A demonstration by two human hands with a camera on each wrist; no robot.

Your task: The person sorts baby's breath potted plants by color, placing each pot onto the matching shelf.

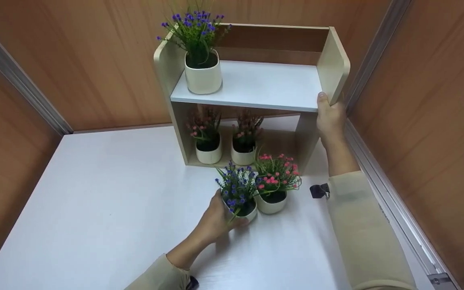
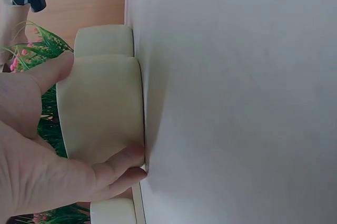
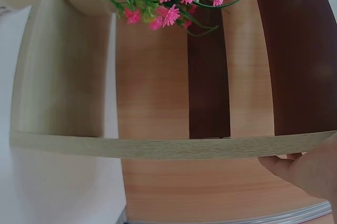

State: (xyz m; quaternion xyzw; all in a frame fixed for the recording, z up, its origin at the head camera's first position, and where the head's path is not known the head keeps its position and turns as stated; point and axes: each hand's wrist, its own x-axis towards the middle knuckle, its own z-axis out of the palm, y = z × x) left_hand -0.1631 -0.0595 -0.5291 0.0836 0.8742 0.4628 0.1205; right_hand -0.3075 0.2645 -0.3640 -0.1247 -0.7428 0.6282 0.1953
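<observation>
The blue plant [image 1: 238,191] is just below and right of the centre of the head view, in its white pot, in front of the shelf [image 1: 268,84]. The left hand [image 1: 216,215] grips this pot, thumb on one side and fingers curled round the other, as the left wrist view shows; whether its base touches the table [image 1: 107,201] I cannot tell. Just right of it stands the pink plant [image 1: 276,175], the two sets of flowers meeting.

The shelf fills the upper middle of the frame. The right hand [image 1: 332,121], right of centre, grips its right side panel [image 1: 334,60], thumb on the front edge near the end of the white board; in the right wrist view fingers show at the panel's outer face, lower right.

In the lower compartment two reddish plants [image 1: 208,151] stand side by side, toward the left. On the white board, upper left of the shelf, stands a purple plant [image 1: 203,74].

Pale sleeves [image 1: 367,225] cover both forearms; a black device [image 1: 319,191] sits by the right cuff. Wood-grain walls [image 1: 107,60] rise behind and at both sides.
</observation>
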